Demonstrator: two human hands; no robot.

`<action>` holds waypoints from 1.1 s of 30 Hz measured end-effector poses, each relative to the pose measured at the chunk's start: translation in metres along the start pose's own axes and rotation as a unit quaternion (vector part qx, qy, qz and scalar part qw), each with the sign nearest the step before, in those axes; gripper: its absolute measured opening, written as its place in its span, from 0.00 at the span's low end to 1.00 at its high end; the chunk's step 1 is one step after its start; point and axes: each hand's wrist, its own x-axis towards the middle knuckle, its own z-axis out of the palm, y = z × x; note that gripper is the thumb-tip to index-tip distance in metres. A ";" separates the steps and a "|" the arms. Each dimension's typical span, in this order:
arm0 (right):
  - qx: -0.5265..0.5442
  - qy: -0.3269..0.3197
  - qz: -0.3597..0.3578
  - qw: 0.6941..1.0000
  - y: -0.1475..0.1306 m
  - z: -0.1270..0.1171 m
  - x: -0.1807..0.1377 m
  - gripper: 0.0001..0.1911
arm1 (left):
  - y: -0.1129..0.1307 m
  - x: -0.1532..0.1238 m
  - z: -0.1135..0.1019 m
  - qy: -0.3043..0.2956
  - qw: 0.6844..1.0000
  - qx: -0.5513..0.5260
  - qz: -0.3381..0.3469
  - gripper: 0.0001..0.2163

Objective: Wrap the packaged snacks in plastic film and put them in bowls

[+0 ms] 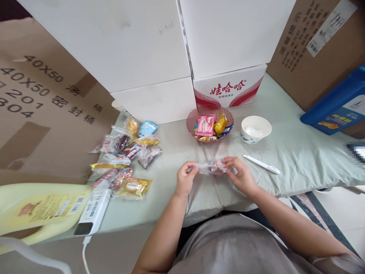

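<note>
Between my two hands a clear plastic bag [205, 168] with a small wrapped snack inside is stretched sideways above the padded surface. My left hand [186, 178] is closed, pinching the bag's left end between thumb and fingers. At the other end my right hand [240, 176] grips the bag beside the snack, fingers closed on it. Behind them stands a pink glass bowl [191, 127] holding several packaged snacks, a pink packet [205, 125] and a yellow one [221, 122] on top. A white utility knife [261, 164] lies right of my right hand.
A paper bowl [256, 130] stands right of the glass bowl. Several bagged snacks [134, 186] are heaped at left, near a white power bank [94, 211] with a cable and a yellow jug [42, 209]. White cartons [228, 89] line the back; a blue jug [333, 110] is at right.
</note>
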 end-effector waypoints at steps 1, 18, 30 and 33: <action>0.001 0.037 0.049 0.998 0.005 -0.006 0.002 0.02 | -0.003 0.003 -0.004 0.055 0.998 -0.030 -0.014 0.13; -0.064 0.036 0.019 0.997 0.004 -0.037 0.012 0.14 | 0.006 -0.001 -0.006 0.115 0.950 0.032 0.290 0.13; -0.278 -0.188 -0.071 0.939 -0.019 -0.015 0.038 0.12 | 0.011 -0.014 0.007 -0.071 0.872 0.290 0.388 0.10; -0.244 -0.215 -0.133 0.936 -0.012 0.006 0.053 0.24 | -0.001 -0.008 0.007 -0.023 0.895 0.361 0.262 0.13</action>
